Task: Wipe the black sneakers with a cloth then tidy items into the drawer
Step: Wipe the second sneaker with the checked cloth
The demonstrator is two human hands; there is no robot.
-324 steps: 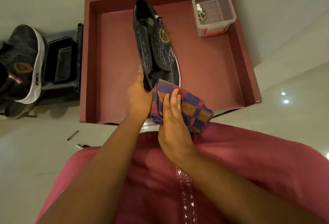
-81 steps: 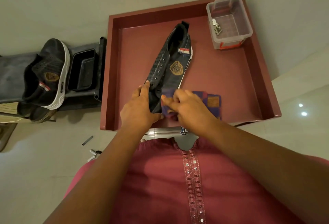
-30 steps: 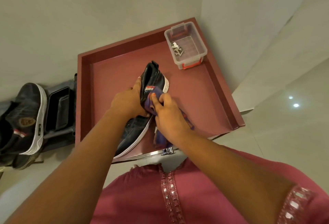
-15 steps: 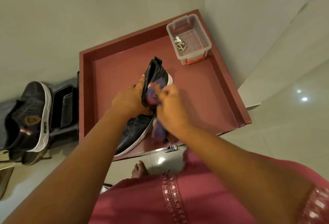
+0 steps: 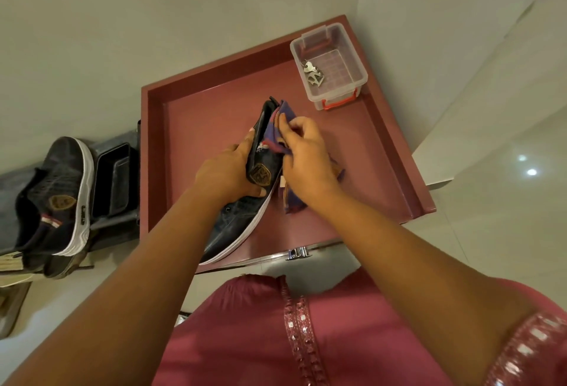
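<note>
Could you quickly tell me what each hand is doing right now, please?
Left hand: closed around the black sneaker, steadying it.
Right hand: closed on the checked cloth, pressed against the sneaker's heel.

bare forearms; pink tunic (image 5: 245,339) with a sequinned placket (image 5: 302,333).

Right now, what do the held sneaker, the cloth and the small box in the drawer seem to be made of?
Held sneaker: dark, slightly glossy upper, probably leather or imitation; white sole looks like rubber.
Cloth: soft woven fabric, checked purple and orange; it folds and hangs.
Small box: clear plastic with red latches; keys show through.
</note>
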